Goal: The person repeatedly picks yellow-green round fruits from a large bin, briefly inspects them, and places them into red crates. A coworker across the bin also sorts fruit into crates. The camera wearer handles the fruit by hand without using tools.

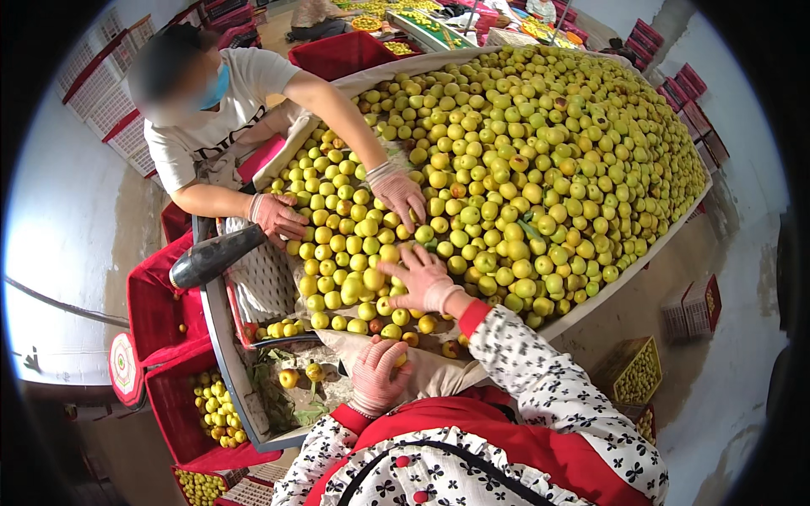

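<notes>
A large heap of round yellow-green fruit (506,158) covers a cloth-lined sorting table. My right hand (423,281), in a thin pink knit glove, is spread over the heap's near edge, its fingers apart and touching fruit. My left hand (378,374), gloved alike, curls by the beige cloth (436,372) at my waist. A yellow fruit (400,360) shows between its thumb and fingers, mostly hidden. Between my hands lie loose fruits, among them a brown-spotted one (376,326) and an orange-tinged one (450,349).
Opposite, a masked co-worker's gloved hands (398,193) reach into the fruit. A black cone-shaped chute (218,256) juts over the table's left end. Red-lined crates (166,379) stand below it, one holding fruit. Leaves (310,414) and two fruits lie in the near corner. Fruit-filled crates (633,373) stand on the floor at right.
</notes>
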### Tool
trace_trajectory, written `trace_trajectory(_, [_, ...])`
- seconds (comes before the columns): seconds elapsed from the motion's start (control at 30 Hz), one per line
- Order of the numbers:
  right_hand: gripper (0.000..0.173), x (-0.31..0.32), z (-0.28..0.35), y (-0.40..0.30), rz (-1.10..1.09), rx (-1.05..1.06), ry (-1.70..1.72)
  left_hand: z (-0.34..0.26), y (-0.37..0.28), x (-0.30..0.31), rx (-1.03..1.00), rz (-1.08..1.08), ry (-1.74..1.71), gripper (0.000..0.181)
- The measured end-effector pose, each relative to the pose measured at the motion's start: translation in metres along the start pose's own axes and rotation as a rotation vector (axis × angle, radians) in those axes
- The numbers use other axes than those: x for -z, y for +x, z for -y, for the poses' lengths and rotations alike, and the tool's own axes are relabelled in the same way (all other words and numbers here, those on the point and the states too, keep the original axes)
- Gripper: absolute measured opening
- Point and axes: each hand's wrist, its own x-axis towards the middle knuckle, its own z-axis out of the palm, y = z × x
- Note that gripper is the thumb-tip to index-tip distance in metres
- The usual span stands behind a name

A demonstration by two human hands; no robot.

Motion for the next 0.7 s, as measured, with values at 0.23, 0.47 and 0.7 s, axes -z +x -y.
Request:
trace_trajectory(0.23, [0.062, 0.056, -0.024, -0.123, 0.209, -0.072, 0.008, 0.002, -0.002, 0.001, 0.033, 0.013, -0.011, 0.041])
trace_trajectory(0.47, [0.064, -0.01, -0.016, -0.133, 0.127, -0.04, -0.277, -0.003, 0.002, 0.0, 0.014, 0.017, -0.031, 0.041])
trace_trajectory(0.7, [0.048, 0.006, 0.001, -0.075, 0.173, 0.001, 0.124, 0.003, -0.001, 0.0, 0.036, 0.032, -0.038, 0.039])
